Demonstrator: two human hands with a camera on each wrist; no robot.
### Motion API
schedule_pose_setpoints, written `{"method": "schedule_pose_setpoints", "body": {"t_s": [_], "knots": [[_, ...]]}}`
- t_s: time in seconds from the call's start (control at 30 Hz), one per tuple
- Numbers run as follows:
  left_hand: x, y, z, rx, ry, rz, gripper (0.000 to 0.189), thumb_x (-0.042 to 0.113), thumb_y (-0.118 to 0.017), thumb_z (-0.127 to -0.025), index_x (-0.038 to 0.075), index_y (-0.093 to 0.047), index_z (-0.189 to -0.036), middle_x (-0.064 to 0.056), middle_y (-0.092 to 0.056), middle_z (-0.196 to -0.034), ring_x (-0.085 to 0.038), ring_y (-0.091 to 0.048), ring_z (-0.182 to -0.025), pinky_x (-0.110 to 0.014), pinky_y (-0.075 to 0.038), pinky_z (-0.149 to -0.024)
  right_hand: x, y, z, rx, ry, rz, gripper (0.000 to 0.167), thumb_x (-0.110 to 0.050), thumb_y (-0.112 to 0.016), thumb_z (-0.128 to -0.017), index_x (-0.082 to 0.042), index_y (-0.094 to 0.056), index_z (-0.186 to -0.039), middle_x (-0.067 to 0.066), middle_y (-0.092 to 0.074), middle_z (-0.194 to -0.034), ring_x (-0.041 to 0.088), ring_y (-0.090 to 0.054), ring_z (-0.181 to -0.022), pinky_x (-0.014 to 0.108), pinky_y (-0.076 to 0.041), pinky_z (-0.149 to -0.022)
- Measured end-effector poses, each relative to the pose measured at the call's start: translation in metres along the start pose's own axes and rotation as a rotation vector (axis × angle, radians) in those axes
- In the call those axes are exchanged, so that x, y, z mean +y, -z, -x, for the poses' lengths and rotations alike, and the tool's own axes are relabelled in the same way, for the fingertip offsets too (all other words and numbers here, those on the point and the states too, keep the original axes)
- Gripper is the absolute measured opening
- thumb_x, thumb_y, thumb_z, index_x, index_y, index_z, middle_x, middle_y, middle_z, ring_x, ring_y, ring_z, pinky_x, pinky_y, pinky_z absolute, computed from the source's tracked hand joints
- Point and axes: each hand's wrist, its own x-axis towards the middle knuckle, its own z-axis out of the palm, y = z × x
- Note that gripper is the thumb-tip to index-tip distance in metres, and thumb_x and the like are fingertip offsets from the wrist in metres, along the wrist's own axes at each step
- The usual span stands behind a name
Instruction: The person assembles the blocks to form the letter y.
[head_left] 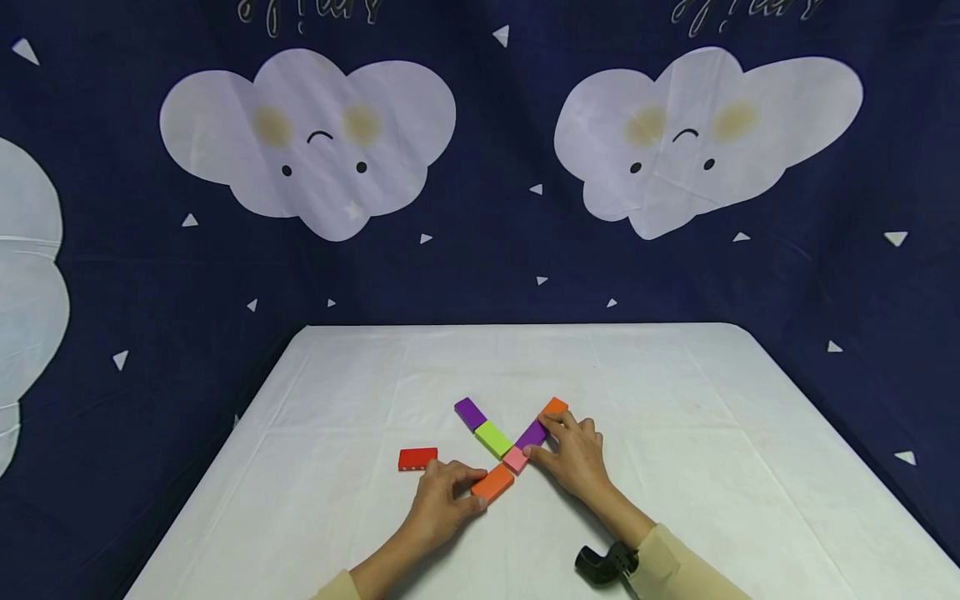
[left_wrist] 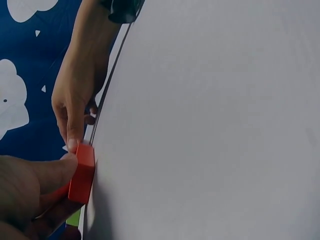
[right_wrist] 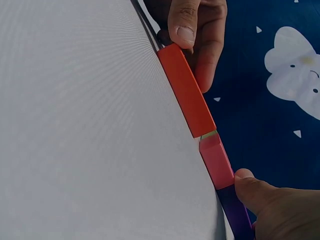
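Observation:
My left hand (head_left: 437, 502) pinches an orange block (head_left: 493, 482) between thumb and fingers, at the near end of a diagonal row. Just beyond that block lies a small pink block (head_left: 515, 460), close to its end. My right hand (head_left: 577, 457) grips a purple block (head_left: 532, 434), its thumb (right_wrist: 252, 189) near the joint with the pink one. Another orange block (head_left: 555, 406) continues the row past the right fingertips. From the pink block a second arm runs up-left: a lime green block (head_left: 493, 439), then a purple block at the far tip.
A red block (head_left: 417, 459) with white dots along its near side lies apart, left of the row. All the blocks rest on a white-covered table (head_left: 360, 375). Behind it hangs a dark blue cloth (head_left: 495, 267) with clouds. A black device (head_left: 606, 564) sits at the right wrist.

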Motion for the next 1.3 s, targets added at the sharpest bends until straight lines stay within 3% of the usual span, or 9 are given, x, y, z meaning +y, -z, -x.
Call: {"method": "schedule_pose_setpoints", "body": {"t_s": [0.27, 0.57, 1.3], "knots": [[0.006, -0.005, 0.003, 0.086, -0.036, -0.096, 0.032, 0.017, -0.081, -0.067, 0.015, -0.074, -0.098, 0.006, -0.071, -0.091, -0.006, -0.040, -0.081, -0.024, -0.031, -0.072, 0.000, 0.000, -0.001, 0.007, 0.007, 0.001, 0.060, -0.043, -0.078, -0.070, -0.013, -0.065, -0.121, 0.000, -0.061, -0.116, 0.022, -0.042, -0.083, 0.033, -0.027, -0.069], [0.010, -0.011, 0.003, 0.115, -0.046, -0.137, 0.033, 0.018, -0.082, -0.066, 0.013, -0.073, -0.097, 0.005, -0.071, -0.091, -0.008, -0.045, -0.083, -0.028, -0.035, -0.075, 0.001, 0.001, -0.001, 0.005, 0.012, -0.002, 0.060, -0.043, -0.078, -0.070, -0.013, -0.065, -0.121, 0.000, -0.061, -0.116, 0.022, -0.042, -0.083, 0.033, -0.027, -0.069], [0.009, -0.014, 0.004, 0.088, -0.016, -0.078, 0.037, 0.021, -0.081, -0.069, 0.014, -0.073, -0.103, 0.006, -0.070, -0.097, -0.008, -0.045, -0.086, -0.028, -0.034, -0.078, 0.001, 0.000, -0.001, 0.004, 0.005, 0.010, 0.060, -0.043, -0.078, -0.070, -0.013, -0.065, -0.121, 0.001, -0.061, -0.116, 0.022, -0.042, -0.083, 0.034, -0.027, -0.069]]}}
